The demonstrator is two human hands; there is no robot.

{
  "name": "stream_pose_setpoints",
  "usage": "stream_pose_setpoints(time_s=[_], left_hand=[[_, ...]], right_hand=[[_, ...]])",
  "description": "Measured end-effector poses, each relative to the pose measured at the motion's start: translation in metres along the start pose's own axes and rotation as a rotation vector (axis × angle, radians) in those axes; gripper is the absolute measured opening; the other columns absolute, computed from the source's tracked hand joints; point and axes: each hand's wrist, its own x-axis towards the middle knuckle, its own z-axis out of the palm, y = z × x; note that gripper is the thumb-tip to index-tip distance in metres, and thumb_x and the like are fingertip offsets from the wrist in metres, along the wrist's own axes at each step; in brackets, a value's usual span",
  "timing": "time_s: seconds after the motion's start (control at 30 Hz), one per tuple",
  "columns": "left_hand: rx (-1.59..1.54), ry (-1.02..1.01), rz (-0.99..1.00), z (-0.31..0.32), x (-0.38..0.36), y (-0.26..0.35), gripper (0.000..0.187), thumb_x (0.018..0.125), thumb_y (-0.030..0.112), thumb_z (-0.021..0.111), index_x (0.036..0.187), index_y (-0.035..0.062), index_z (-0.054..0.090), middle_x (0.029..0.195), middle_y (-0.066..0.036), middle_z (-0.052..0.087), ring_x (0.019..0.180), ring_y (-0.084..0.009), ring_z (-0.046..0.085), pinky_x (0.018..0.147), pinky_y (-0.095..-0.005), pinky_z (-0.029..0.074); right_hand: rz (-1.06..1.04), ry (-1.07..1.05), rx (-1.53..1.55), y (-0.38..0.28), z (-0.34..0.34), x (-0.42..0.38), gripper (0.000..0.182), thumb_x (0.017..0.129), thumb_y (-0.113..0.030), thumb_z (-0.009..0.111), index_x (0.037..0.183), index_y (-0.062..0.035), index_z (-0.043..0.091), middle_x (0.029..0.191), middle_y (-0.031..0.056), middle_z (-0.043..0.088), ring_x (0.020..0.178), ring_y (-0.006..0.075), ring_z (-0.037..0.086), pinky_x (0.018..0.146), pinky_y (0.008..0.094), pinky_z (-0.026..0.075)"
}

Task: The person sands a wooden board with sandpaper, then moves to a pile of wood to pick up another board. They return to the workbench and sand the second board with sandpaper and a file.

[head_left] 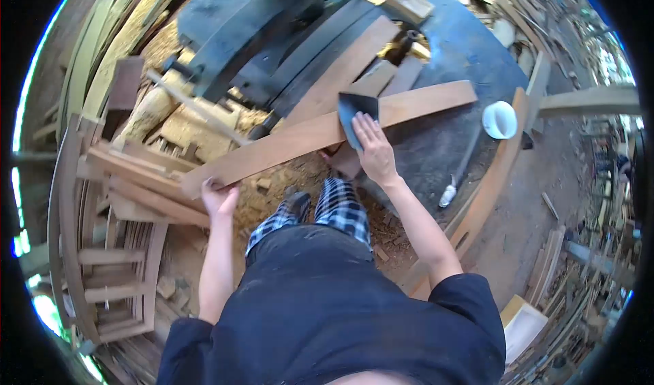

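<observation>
A long, flat wooden board (279,145) slants across the view in front of me, rising toward the right. My left hand (221,198) is closed around its near left end, the fingers partly hidden beneath it. On the board's upper face, right of the middle, lies a dark sheet that looks like sandpaper (350,106). My right hand (372,147) holds this sheet against the wood, fingers long and close together on top and the thumb out of sight. The board's right part lies over a dark metal table (429,147).
A white cup-like container (499,120) stands at the table's right edge, with a small whitish tube (448,193) nearer me. Beyond the board is a large dark machine (252,34). Wooden frames (112,294) stand at left; a curved wooden piece (494,187) runs along the right. Wood scraps litter the floor.
</observation>
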Motion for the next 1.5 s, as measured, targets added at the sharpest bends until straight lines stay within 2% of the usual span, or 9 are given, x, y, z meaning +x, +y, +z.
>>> stream_pose_setpoints(time_s=[0.13, 0.4, 0.47, 0.67, 0.8, 1.0, 1.13, 1.37, 1.5], left_hand=[[-0.078, -0.102, -0.1, -0.005, -0.004, -0.009, 0.044, 0.075, 0.021, 0.06, 0.115, 0.0039, 0.054, 0.117, -0.015, 0.056, 0.109, -0.0327, 0.051, 0.103, -0.0503, 0.038], [-0.123, 0.101, 0.076, -0.046, -0.035, 0.049, 0.076, 0.086, 0.06, 0.055, 0.136, 0.0049, 0.037, 0.116, -0.013, 0.047, 0.111, -0.0305, 0.048, 0.103, -0.0515, 0.038], [0.069, 0.021, 0.032, -0.062, -0.022, 0.082, 0.078, 0.089, 0.064, 0.043, 0.137, 0.0033, 0.036, 0.122, -0.014, 0.048, 0.111, -0.0273, 0.051, 0.101, -0.0483, 0.041], [0.591, -0.025, -0.045, -0.048, 0.02, 0.104, 0.053, 0.097, 0.049, 0.041, 0.126, 0.0059, 0.048, 0.11, -0.008, 0.058, 0.099, -0.0216, 0.059, 0.091, -0.0433, 0.048], [0.722, -0.015, -0.112, -0.049, 0.013, 0.107, 0.037, 0.099, 0.04, 0.04, 0.121, 0.013, 0.053, 0.112, -0.004, 0.057, 0.102, -0.0195, 0.059, 0.09, -0.0387, 0.049], [0.669, -0.103, -0.174, -0.053, -0.008, 0.111, 0.038, 0.099, 0.039, 0.043, 0.121, 0.0101, 0.054, 0.108, -0.006, 0.06, 0.098, -0.0206, 0.06, 0.087, -0.0382, 0.05], [0.595, -0.092, -0.186, -0.057, -0.014, 0.099, 0.041, 0.099, 0.038, 0.043, 0.127, 0.0078, 0.049, 0.112, -0.008, 0.059, 0.102, -0.0231, 0.06, 0.089, -0.0385, 0.052], [0.53, -0.167, -0.317, -0.087, -0.001, 0.101, 0.047, 0.098, 0.041, 0.045, 0.132, 0.0093, 0.044, 0.125, -0.006, 0.049, 0.111, -0.0232, 0.054, 0.096, -0.0408, 0.048], [0.528, -0.2, -0.302, -0.069, -0.032, 0.097, 0.046, 0.096, 0.039, 0.051, 0.13, 0.0088, 0.046, 0.125, -0.005, 0.05, 0.112, -0.0244, 0.054, 0.094, -0.041, 0.051]], right_hand=[[-0.104, -0.138, -0.113, 0.005, 0.006, -0.002, 0.053, 0.079, -0.001, 0.057, 0.132, -0.002, 0.048, 0.136, 0.0176, 0.049, 0.125, 0.0323, 0.047, 0.107, 0.0398, 0.037], [0.361, 0.178, -0.294, 0.102, 0.004, -0.004, 0.04, 0.099, -0.021, 0.043, 0.13, 0.0033, 0.049, 0.138, 0.0206, 0.046, 0.13, 0.0356, 0.04, 0.111, 0.0401, 0.03], [0.43, 0.209, -0.241, 0.062, 0.025, 0.008, 0.041, 0.099, -0.021, 0.043, 0.131, 0.0033, 0.048, 0.138, 0.0215, 0.046, 0.13, 0.0361, 0.04, 0.111, 0.0414, 0.03], [-0.155, -0.126, 0.03, -0.185, 0.117, 0.01, 0.057, 0.079, 0.001, 0.048, 0.136, -0.0018, 0.044, 0.14, 0.0179, 0.044, 0.133, 0.0339, 0.038, 0.113, 0.0425, 0.027], [-0.326, -0.236, 0.102, -0.209, 0.118, 0.003, 0.059, 0.077, 0.002, 0.047, 0.135, -0.0023, 0.045, 0.141, 0.0158, 0.044, 0.132, 0.0303, 0.041, 0.112, 0.0422, 0.029], [0.087, 0.045, -0.335, -0.059, 0.06, -0.012, 0.042, 0.09, -0.005, 0.047, 0.131, 0.0027, 0.047, 0.135, 0.0211, 0.047, 0.126, 0.0368, 0.043, 0.109, 0.0418, 0.033], [0.471, 0.218, -0.111, -0.068, 0.065, 0.003, 0.04, 0.095, -0.019, 0.044, 0.127, 0.0057, 0.051, 0.136, 0.0239, 0.046, 0.128, 0.0377, 0.041, 0.109, 0.0419, 0.032], [-0.256, -0.159, 0.223, -0.27, 0.151, -0.001, 0.055, 0.077, 0.0, 0.048, 0.132, 0.0019, 0.047, 0.14, 0.0198, 0.045, 0.131, 0.0324, 0.042, 0.111, 0.0407, 0.031], [-0.368, -0.082, 0.056, -0.229, 0.127, 0.005, 0.047, 0.077, -0.003, 0.05, 0.124, 0.0011, 0.053, 0.129, 0.0178, 0.054, 0.12, 0.0312, 0.051, 0.102, 0.04, 0.041]])
